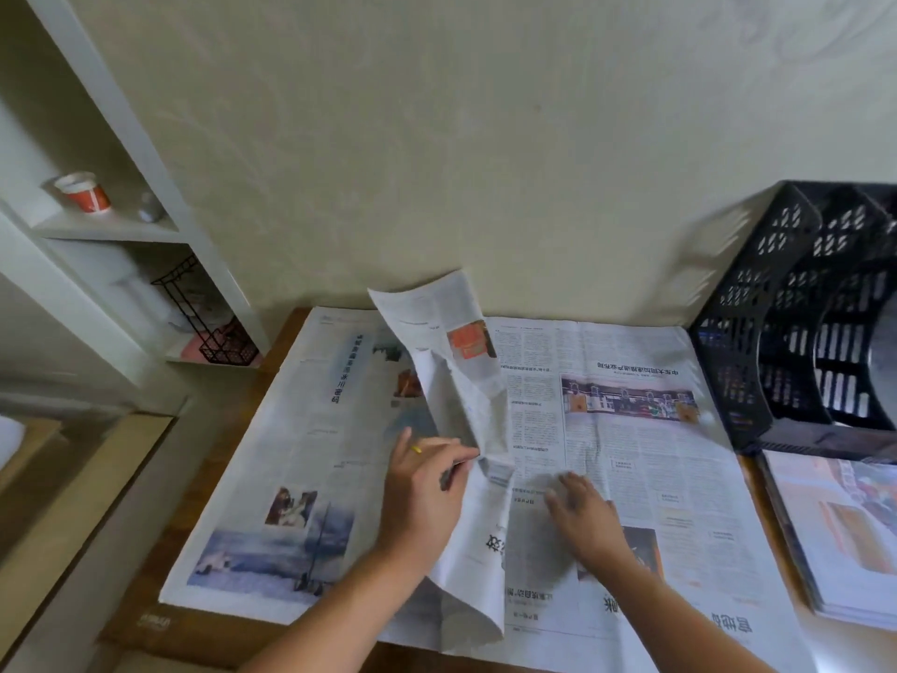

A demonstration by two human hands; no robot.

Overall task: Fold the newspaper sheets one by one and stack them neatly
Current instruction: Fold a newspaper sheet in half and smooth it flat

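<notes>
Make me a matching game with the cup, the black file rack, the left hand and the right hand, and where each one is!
Things:
1. paper cup
2. black file rack
3. left hand
4. right hand

Places or states:
A. pressing flat on the open newspaper
B. on the white shelf at far left
C. pinching the raised sheet at the middle
D. standing by the wall at the table's right

Pairs: 1-B, 2-D, 3-C, 4-A
</notes>
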